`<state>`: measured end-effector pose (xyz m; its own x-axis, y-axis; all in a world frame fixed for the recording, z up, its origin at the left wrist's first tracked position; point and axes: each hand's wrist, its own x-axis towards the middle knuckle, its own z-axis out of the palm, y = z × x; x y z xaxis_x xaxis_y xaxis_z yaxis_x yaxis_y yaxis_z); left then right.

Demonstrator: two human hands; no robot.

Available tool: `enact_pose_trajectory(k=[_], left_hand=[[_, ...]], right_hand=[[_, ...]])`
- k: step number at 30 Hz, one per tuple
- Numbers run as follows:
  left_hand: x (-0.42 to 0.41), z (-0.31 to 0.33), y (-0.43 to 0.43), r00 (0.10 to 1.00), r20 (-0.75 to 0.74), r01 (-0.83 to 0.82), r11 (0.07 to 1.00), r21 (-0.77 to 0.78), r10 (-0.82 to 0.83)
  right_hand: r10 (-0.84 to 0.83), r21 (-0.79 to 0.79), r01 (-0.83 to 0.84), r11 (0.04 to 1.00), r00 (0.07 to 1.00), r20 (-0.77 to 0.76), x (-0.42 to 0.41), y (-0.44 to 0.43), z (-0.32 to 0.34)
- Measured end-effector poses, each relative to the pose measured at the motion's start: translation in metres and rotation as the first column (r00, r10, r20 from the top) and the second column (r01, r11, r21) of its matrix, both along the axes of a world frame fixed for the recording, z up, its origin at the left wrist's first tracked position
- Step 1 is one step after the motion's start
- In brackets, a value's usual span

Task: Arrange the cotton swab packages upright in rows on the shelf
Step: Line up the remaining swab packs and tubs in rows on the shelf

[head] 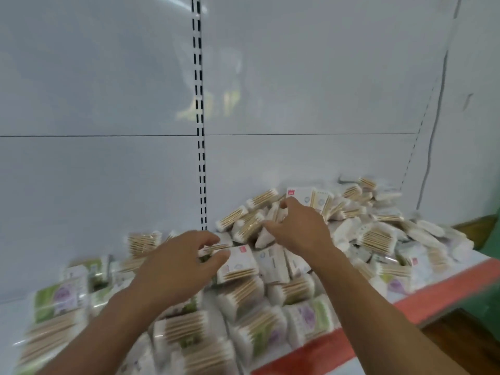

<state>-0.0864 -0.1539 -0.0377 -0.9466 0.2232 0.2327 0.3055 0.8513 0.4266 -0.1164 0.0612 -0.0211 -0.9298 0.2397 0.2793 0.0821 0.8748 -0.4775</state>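
I note left grip [178, 266] pinching one cotton swab package [216, 247], right grip [303, 228] spread above the loose heap [373, 235] on the shelf [446, 290].

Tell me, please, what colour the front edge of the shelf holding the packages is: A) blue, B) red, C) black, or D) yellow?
B: the front edge shows as a red strip running below the heaped packages.

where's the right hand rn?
Head view, just right of centre: the right hand reaches over the loose pile of packages against the back panel, right of the slotted strip and beyond the left hand.
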Motion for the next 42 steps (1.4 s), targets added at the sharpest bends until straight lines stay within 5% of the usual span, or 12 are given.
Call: enact_pose_trajectory(k=[3,6,8,11,15,18,21,24,30,38,42], left_hand=[[-0.006,0.001,0.027,1.0,0.027,0.005,0.993,0.115,-0.008],[-0.009,0.0,0.056,0.995,0.098,-0.009,0.926,0.378,-0.03],[-0.008,0.002,0.078,0.977,0.182,-0.031,0.783,0.622,-0.106],[-0.009,0.002,0.105,0.945,0.225,-0.055,0.559,0.827,-0.239],[-0.007,-0.001,0.129,0.934,0.225,-0.102,0.397,0.912,-0.277],[-0.008,-0.005,0.132,0.964,0.202,-0.147,0.285,0.947,-0.176],[-0.009,-0.008,0.129,0.974,0.209,-0.176,0.286,0.942,-0.089],[-0.009,-0.006,0.128,0.977,0.208,-0.187,0.311,0.932,-0.036],[-0.013,-0.002,0.123,0.973,0.232,-0.225,0.294,0.929,0.01],[-0.017,0.002,0.112,0.973,0.232,-0.227,0.295,0.928,0.019],[-0.017,0.001,0.113,0.97,0.243,-0.237,0.272,0.933,0.013]], right_hand=[[0.081,-0.227,-0.099,0.969,0.993,-0.086,0.008,0.028,-0.006],[0.216,-0.582,-0.318,0.748,0.946,-0.241,0.024,0.052,-0.013],[0.278,-0.718,-0.415,0.559,0.909,-0.31,0.032,0.061,-0.018],[0.353,-0.745,-0.477,0.466,0.873,-0.337,0.037,0.068,-0.031],[0.468,-0.686,-0.54,0.487,0.825,-0.316,0.038,0.078,-0.038],[0.33,-0.672,-0.48,0.564,0.877,-0.349,0.021,0.1,-0.033],[0.14,-0.562,-0.353,0.749,0.912,-0.387,-0.004,0.121,-0.021],[0.172,-0.285,-0.259,0.923,0.939,-0.299,-0.028,0.129,-0.007],[0.239,0.037,-0.236,0.971,0.961,-0.138,-0.057,0.123,0.0],[0.292,-0.201,-0.401,0.894,0.861,-0.416,-0.056,0.117,-0.009],[0.242,-0.431,-0.497,0.753,0.819,-0.52,-0.044,0.121,-0.005]])
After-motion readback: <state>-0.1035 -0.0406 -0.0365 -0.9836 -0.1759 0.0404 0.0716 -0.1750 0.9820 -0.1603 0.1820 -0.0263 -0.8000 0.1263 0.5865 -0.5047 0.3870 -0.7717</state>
